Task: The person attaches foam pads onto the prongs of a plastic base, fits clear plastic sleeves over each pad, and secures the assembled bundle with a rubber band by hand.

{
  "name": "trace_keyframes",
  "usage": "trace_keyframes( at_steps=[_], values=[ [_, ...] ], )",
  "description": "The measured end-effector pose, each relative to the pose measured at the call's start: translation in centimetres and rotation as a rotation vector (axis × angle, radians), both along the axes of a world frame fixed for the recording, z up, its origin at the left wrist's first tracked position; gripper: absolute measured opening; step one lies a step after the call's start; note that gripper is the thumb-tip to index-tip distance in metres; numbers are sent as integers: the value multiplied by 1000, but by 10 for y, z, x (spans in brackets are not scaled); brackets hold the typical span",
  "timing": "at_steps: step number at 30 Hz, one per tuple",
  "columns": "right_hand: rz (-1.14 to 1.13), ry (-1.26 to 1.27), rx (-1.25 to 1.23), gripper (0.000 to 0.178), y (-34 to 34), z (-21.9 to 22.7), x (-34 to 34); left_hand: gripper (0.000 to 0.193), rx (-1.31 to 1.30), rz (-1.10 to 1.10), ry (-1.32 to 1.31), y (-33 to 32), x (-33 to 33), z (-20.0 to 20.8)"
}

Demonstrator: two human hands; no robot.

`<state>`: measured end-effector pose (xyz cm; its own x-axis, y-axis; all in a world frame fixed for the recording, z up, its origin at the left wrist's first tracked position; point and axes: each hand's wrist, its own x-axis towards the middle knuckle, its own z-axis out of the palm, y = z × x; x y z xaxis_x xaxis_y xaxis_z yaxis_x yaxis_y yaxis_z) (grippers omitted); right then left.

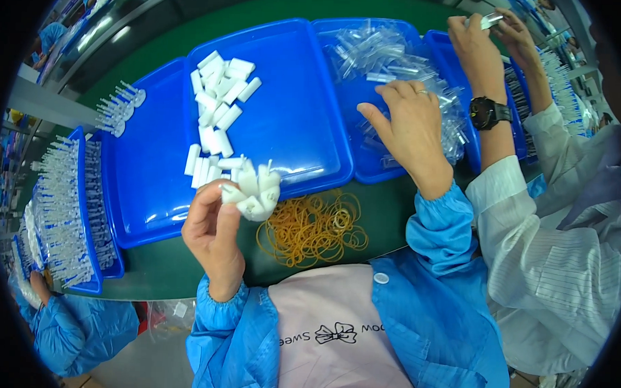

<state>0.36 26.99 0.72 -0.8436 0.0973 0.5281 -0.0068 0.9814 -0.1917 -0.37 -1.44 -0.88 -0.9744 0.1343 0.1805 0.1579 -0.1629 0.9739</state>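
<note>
My left hand (215, 235) is closed, thumb and fingers pinching a cluster of white plastic pieces (255, 197), several blocks fanned around a rounded base with thin prongs sticking up. It is held over the near edge of a blue tray (280, 90) where several loose white blocks (221, 95) lie. My right hand (414, 126) hovers at another blue tray (366, 170) holding a heap of clear plastic pieces (380, 49). Its thumb stands apart from the fingers, and nothing shows in its grasp. Whether the fingertips touch the clear pieces, I cannot tell.
A pile of yellow rubber bands (313, 228) lies on the green table between my forearms. At left, a blue tray (151, 168) carries white pronged parts (121, 106); racks of similar parts (63, 213) stand beyond. A co-worker's hands (476, 49) hold a small clear piece close on my right.
</note>
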Motion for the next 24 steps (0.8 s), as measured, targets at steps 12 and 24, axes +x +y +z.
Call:
trace_keyframes(
  at_steps=[12,24],
  values=[
    [1,-285,-288,23,12,-9,-4,18,-35,-16,36,1,2,7],
    [697,154,-965,30,-74,55,36,23,-444,-11,465,14,10,26]
  ],
)
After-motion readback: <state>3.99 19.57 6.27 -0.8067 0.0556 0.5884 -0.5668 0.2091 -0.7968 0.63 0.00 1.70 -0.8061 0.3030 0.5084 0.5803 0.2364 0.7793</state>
